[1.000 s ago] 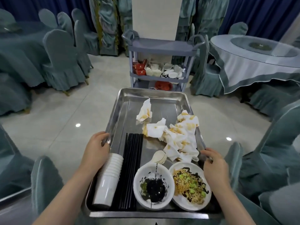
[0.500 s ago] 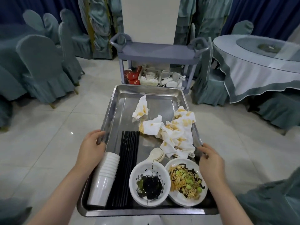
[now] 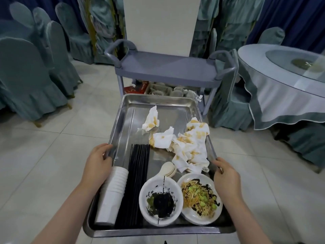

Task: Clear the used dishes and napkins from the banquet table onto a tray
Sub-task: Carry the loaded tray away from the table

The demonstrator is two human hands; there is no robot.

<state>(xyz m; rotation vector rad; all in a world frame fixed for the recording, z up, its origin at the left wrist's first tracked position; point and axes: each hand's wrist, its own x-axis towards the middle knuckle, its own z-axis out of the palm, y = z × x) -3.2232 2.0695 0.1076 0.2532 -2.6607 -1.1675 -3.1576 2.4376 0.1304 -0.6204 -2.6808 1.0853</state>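
Gripping the metal tray (image 3: 126,110) by its side rims, the left hand (image 3: 98,164) at 9 o'clock and right hand (image 3: 226,175) at 3 o'clock carry stained napkins (image 3: 191,147), 2 dirty dishes (image 3: 161,199), chopsticks (image 3: 137,182) and stacked cups (image 3: 112,194). At 12 o'clock the grey cart (image 3: 167,69) looms nearer than 1 second ago, so unloading seems next.

A steel tray (image 3: 158,103) fills the frame's lower centre, carrying stained napkins (image 3: 190,145), black chopsticks (image 3: 138,180), stacked white cups (image 3: 112,196) (lying on their side), a spoon (image 3: 168,170) and two dirty bowls (image 3: 161,199).
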